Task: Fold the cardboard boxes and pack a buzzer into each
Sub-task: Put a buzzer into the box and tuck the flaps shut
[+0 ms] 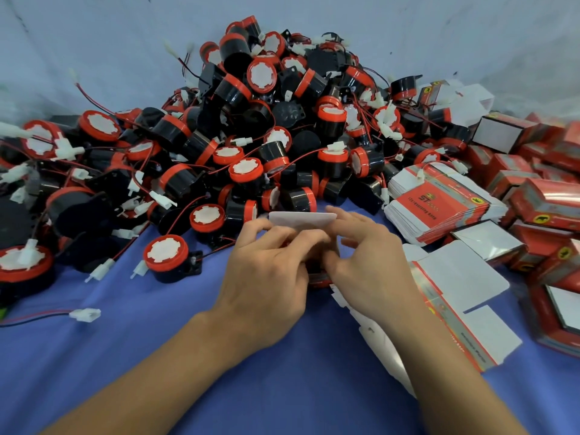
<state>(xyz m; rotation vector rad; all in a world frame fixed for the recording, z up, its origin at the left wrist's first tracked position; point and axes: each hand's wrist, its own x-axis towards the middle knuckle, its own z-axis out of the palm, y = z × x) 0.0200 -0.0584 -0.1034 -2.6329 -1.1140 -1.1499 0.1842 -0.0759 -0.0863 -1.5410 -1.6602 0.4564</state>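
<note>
Blue cloth [157, 356] covers the table, where the left hand [266, 277] and right hand [367, 255] pinch with curled fingers a mostly hidden cardboard box [303, 219], just before the heap of buzzers [266, 120], with a stack of flat cartons [439, 202] and folded red boxes [549, 196] to the right.

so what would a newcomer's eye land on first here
The big heap of red-and-black buzzers across the far side of the blue cloth. Next, the left hand and right hand at centre gripping a box with its white flap up, and the red folded boxes piled along the right.
</note>
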